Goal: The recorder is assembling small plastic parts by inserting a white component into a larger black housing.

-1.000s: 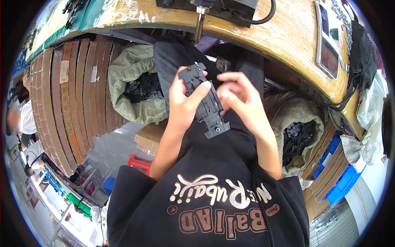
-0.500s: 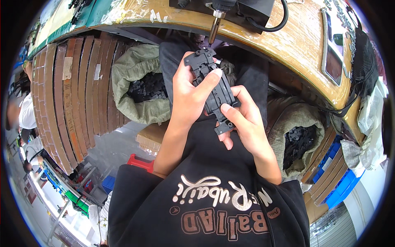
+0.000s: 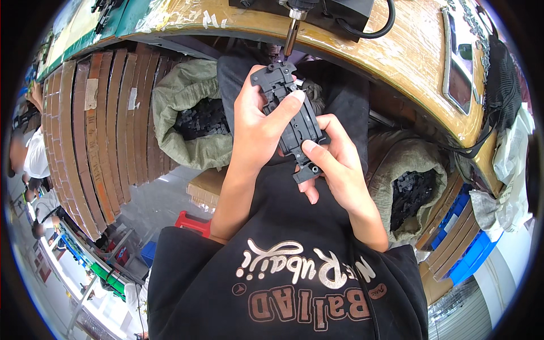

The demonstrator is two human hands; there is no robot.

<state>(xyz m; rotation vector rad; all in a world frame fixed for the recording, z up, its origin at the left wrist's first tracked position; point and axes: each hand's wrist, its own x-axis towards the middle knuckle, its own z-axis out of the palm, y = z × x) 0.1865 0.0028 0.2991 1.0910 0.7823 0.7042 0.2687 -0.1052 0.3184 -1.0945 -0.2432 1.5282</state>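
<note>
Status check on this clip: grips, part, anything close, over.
Left grip holds black plastic housing by its far half. Right grip holds its near end. Screwdriver bit right by housing's far end, contact unclear.

Clearance around the hands
Far side: obstructed by the driver [image 3: 292,37] at the black part's [image 3: 298,124] far end, with the bench [image 3: 413,62] edge beyond. Sides: left sack [image 3: 180,148] just beside the left hand [image 3: 258,122]; right sack [image 3: 391,181] near the right hand [image 3: 335,160]. Near side: open passage between the forearms, before the sweatshirt [image 3: 283,224].
</note>
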